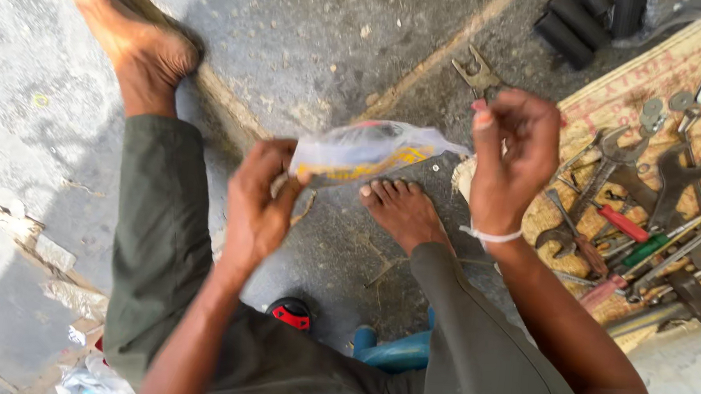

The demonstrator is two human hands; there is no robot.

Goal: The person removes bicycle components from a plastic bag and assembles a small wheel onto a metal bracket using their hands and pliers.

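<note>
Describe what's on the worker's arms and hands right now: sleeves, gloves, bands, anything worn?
Both arms are bare, with no sleeves in view, and neither hand wears a glove. The right hand has a thin white band around its wrist and a pink-red painted thumbnail. The left hand shows no band, ring or watch. Dark olive trousers cover the legs.

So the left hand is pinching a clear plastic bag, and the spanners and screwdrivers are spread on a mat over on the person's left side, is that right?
Not quite. The left hand does pinch the clear plastic bag, but the spanners and screwdrivers lie on the mat on the person's right side, beyond the right hand. The head view shows this.
</note>
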